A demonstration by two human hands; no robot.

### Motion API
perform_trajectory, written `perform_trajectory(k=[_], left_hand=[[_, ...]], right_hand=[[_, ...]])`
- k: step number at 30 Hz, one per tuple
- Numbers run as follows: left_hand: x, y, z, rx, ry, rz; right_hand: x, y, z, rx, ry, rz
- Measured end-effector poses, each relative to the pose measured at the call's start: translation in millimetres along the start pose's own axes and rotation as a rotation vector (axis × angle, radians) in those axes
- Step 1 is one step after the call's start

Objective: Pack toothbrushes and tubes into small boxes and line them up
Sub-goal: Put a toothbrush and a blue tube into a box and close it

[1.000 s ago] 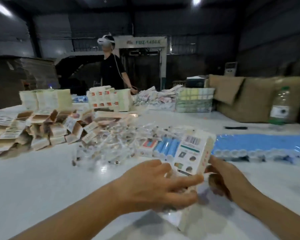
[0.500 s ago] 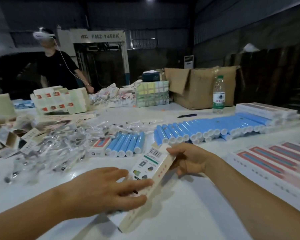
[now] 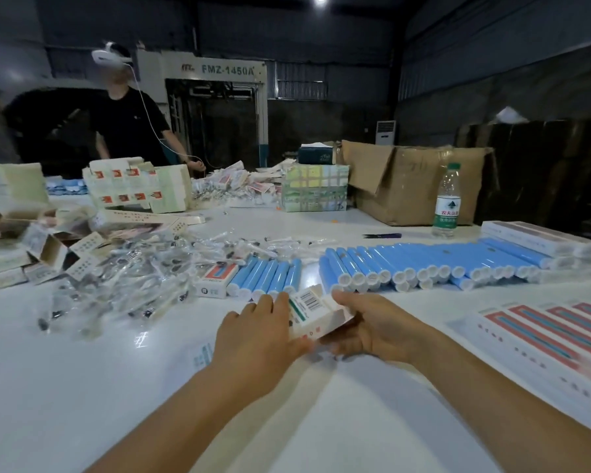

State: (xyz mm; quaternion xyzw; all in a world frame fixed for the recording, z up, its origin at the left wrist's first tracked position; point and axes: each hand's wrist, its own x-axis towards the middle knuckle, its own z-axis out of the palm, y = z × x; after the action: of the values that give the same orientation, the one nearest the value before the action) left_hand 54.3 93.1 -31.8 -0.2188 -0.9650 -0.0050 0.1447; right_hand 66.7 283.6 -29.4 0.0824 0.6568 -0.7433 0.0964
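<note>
Both hands hold a small white box [image 3: 316, 314] with a barcode just above the white table [image 3: 82, 387]. My left hand [image 3: 260, 336] covers its near left side. My right hand [image 3: 372, 327] grips its right end. Beyond the box lie a short group of blue tubes [image 3: 267, 276] and a long row of blue tubes [image 3: 434, 262]. A heap of toothbrushes in clear wrappers [image 3: 127, 281] spreads to the left. Packed boxes with red and teal stripes [image 3: 553, 332] lie side by side at the right.
Open empty small boxes [image 3: 41, 249] pile up at the far left. One more small box [image 3: 217, 279] lies beside the short tube group. A water bottle [image 3: 447, 201], a brown carton [image 3: 413, 184] and stacked flat boxes [image 3: 137, 184] stand farther back. Another person [image 3: 127, 121] stands behind the table.
The box has turned in my hands and its far end now points more to the right. My view has swung right, bringing the row of packed boxes into sight.
</note>
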Motion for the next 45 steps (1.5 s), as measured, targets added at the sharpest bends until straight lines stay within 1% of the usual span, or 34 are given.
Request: perform_trajectory(k=[2,3,4,5,8,10,14,17,19,21,25,28,32,35,39,41,43,45], left_hand=[[-4,-1,7,0.013,0.014,0.043],[-5,-2,10,0.027,0.015,0.067],[-6,-3,13,0.034,0.007,0.085],[-6,-4,15,0.029,-0.002,0.099],[-4,-2,16,0.014,-0.028,0.147],[-4,-2,16,-0.001,-0.023,0.181],[-9,-4,15,-0.045,0.002,0.194],[-4,-7,11,-0.028,-0.051,0.197],[-2,-9,11,-0.035,-0.070,0.200],[-3,-13,13,-0.061,-0.054,0.198],[-5,-24,20,-0.044,0.014,0.207],[-2,-27,22,-0.027,0.019,0.190],[-1,-28,20,0.005,0.062,0.150],[-2,-21,15,-0.009,0.089,0.117],[-5,-7,11,0.024,0.115,0.095],[-7,-4,11,0.013,0.119,0.062],[-8,-3,10,0.006,0.145,0.027],[-8,-3,8,0.004,0.158,0.003]], right_hand=[[4,-3,-1,-0.345,0.291,-0.148],[9,-7,-2,-0.487,0.400,-0.230],[16,-13,0,-0.594,0.456,-0.282],[25,-20,5,-0.693,0.473,-0.300],[62,-47,29,-1.003,0.439,-0.280],[91,-63,48,-1.115,0.411,-0.221],[139,-74,68,-1.278,0.403,0.013],[154,-79,75,-1.522,0.321,0.148],[159,-81,78,-1.588,0.292,0.211],[160,-82,78,-1.500,0.300,0.215],[143,-90,72,-0.999,0.442,-0.044],[97,-93,44,-0.637,0.464,-0.203],[28,-63,10,-0.298,0.477,-0.444],[3,-32,-1,-0.087,0.525,-0.500],[-4,-11,5,0.092,0.476,-0.471],[-7,-6,9,0.101,0.497,-0.480],[-10,0,11,0.003,0.586,-0.509],[-13,9,12,-0.256,0.636,-0.544]])
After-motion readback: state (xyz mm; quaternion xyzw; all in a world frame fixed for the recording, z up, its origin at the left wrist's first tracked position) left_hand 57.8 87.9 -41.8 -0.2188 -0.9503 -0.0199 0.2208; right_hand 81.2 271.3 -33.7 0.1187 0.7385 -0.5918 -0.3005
